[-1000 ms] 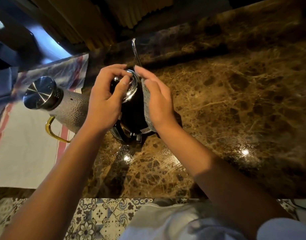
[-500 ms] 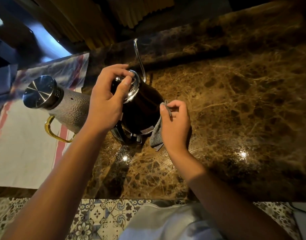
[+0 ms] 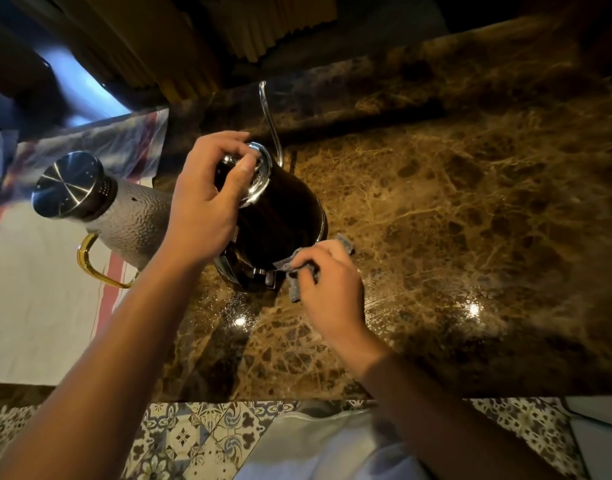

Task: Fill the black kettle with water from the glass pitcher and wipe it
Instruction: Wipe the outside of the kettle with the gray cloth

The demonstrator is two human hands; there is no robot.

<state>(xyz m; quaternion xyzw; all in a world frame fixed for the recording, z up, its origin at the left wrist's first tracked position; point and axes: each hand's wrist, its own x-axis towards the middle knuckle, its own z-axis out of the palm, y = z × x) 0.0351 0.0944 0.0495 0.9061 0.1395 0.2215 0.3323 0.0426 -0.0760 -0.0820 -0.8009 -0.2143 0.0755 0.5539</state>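
Note:
The black kettle (image 3: 280,216) stands on the brown marble counter (image 3: 453,209), its thin gooseneck spout (image 3: 270,119) pointing away from me. My left hand (image 3: 207,202) grips its shiny metal lid (image 3: 258,174) from above. My right hand (image 3: 329,289) holds a small grey cloth (image 3: 296,284) bunched in its fingers, pressed against the kettle's lower right side near the base. To the left the glass pitcher (image 3: 131,220) with a steel lid (image 3: 67,183) and gold handle (image 3: 93,265) stands on a towel.
A white towel with red stripes (image 3: 38,306) covers the counter's left part. The counter's near edge runs across the bottom, above a patterned tiled floor (image 3: 193,438). A dark backsplash ledge (image 3: 367,81) rises behind the kettle.
My right hand with the cloth has slid down the kettle's right side from near the lid to the base. My left hand has stayed on the lid.

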